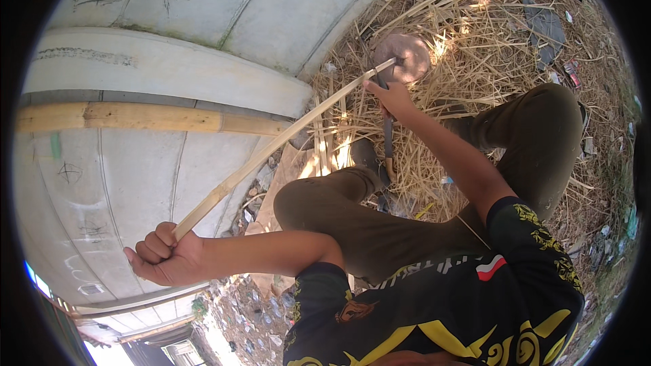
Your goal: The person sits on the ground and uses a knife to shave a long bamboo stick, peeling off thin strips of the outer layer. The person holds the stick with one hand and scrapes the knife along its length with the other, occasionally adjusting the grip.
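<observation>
Pale bamboo strip (271, 147) slants up and rightward from the left hand (169, 254), fisted around its lower end, to the right hand (397, 102), curled around a dark knife (388, 139) close under the strip's far tip, by a round block (413, 53).

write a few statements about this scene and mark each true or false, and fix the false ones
1. The left hand is closed around one end of a long pale strip. True.
2. The right hand is empty. False: the right hand holds a long dark tool near the strip's far end.
3. Dry, straw-like scraps lie around the round block. True.
4. The panelled wall is on the person's right. False: the wall is on the left.
5. The sleeves are plain white. False: the sleeves are black with yellow patterning.
</observation>
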A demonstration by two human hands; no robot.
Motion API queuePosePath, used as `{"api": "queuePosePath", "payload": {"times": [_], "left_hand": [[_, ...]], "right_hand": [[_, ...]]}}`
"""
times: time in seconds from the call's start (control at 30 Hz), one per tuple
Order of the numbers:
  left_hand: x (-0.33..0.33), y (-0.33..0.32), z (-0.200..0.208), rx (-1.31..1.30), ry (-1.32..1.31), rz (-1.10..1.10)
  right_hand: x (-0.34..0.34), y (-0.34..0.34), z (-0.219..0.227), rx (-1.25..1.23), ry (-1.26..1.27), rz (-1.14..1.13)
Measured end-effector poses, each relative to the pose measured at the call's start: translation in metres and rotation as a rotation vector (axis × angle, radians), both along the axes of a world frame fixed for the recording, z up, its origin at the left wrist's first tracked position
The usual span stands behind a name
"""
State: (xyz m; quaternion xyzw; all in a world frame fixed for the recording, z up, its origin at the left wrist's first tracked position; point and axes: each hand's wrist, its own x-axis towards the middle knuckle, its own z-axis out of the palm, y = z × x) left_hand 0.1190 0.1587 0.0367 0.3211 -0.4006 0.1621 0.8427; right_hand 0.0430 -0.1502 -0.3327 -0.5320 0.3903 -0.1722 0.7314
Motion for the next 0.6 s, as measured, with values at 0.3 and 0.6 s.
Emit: {"api": "queuePosePath", "payload": {"times": [0.3, 0.6], "left_hand": [[0.032, 0.083, -0.008, -0.121, 0.275, 0.046], [0.173, 0.076, -0.126, -0.338, 0.624, -0.380]], "right_hand": [[-0.001, -0.011, 0.024, 0.033, -0.166, -0.099], [-0.039, -0.070, 0.102, 0.076, -0.603, -0.554]]}}
